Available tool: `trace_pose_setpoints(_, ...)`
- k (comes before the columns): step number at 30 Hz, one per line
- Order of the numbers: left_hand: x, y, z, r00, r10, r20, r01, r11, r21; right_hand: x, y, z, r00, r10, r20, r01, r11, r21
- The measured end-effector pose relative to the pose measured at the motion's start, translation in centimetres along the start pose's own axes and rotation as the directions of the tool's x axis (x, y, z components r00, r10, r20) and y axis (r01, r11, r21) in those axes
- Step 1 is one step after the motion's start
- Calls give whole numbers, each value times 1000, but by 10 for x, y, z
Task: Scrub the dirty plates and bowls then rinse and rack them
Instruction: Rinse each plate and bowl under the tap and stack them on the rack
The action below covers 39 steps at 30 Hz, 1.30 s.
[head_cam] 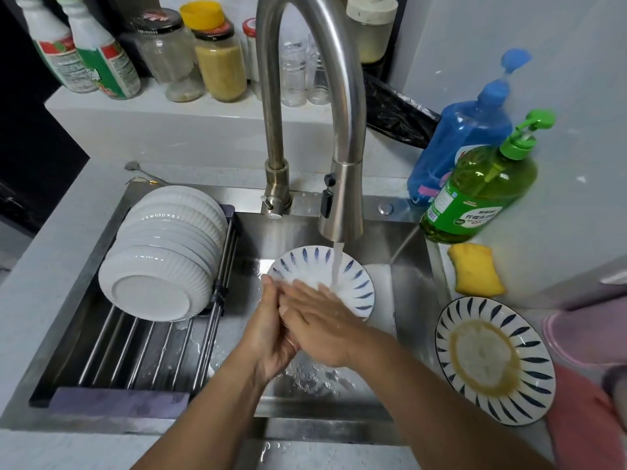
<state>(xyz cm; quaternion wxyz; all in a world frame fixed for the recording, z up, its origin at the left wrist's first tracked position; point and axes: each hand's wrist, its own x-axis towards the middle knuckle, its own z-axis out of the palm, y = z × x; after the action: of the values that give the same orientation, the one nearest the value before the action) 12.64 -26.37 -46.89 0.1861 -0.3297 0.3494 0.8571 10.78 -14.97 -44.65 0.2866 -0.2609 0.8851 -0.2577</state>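
Left hand grips the near-left rim of the blue-dash plate, fingers curled behind it as far as I can tell. Right hand lies flat on the plate's face, fingers straight, rubbing under the water stream; it holds nothing.

Plate is over the sink, mid-basin, just below the faucet head. It's tilted: face up and toward the camera, far rim higher. Round, so no long axis; the tilt looks set to drain water toward the near rim.

Handling, my read: glazed ceramic, stiff, moderate weight, chips if it hits steel. Wet, likely slick, so hold by the rim with thumb on the face and fingers behind, not by the flat.

White ribbed bowls stacked on the rack, sink's left side. Dirty plate waits on the counter at the sink's right edge, sponge just behind it.
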Motion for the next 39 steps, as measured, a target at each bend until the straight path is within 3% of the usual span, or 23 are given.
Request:
trace_pose_setpoints(3, 8, 23, -11, 993, 63, -98, -62, 998, 14, -23, 13, 4, 992, -116, -56, 110, 989, -102)
trace_pose_setpoints(7, 10, 36, -11, 975, 165, -151, -150, 983, 108, -41, 58, 6, 930, -85, -358, -10, 967, -255)
trace_pose_setpoints(9, 11, 31, -7, 975, 150, -161, -141, 988, 67, -40, 68, 6, 855, -84, -512, -34, 976, -217)
trace_pose_setpoints(11, 15, 23, -5, 979, 99, -181, -109, 993, -47, -36, 65, 2, 727, -66, -683, -33, 991, -131)
trace_pose_setpoints(13, 17, 15, -2, 982, 19, -190, -51, 986, -160, -33, 57, -8, 609, 53, -791, -68, 998, 14)
trace_pose_setpoints(14, 17, 10, 1, 985, -24, -169, -13, 977, -212, -32, 52, -15, 585, 137, -800, -79, 991, 112)
trace_pose_setpoints(17, 16, -4, 4, 987, -131, -95, 97, 950, -298, -30, 43, -31, 669, 410, -620, -113, 880, 461)
trace_pose_setpoints(20, 12, -11, 3, 978, -160, -137, 125, 964, -233, -32, 45, -34, 703, 553, -447, -214, 764, 608)
trace_pose_setpoints(23, 4, -10, -3, 964, -42, -262, 60, 996, 61, -32, 61, -16, 682, 709, -178, -319, 509, 799)
trace_pose_setpoints(26, 0, -4, -12, 948, 213, -236, -114, 920, 375, -31, 65, 10, 720, 694, 30, -298, 270, 916)
trace_pose_setpoints(32, -11, 11, -28, 879, 475, -25, -381, 733, 563, -20, 52, 21, 742, 664, -91, -158, 305, 939)
trace_pose_setpoints(36, -20, 24, -16, 905, 414, -99, -324, 819, 474, -21, 39, 7, 726, 652, -220, -45, 364, 930)
trace_pose_setpoints(39, -26, 27, -12, 956, 264, -130, -199, 904, 377, -21, 35, 3, 727, 643, -242, 60, 291, 955)
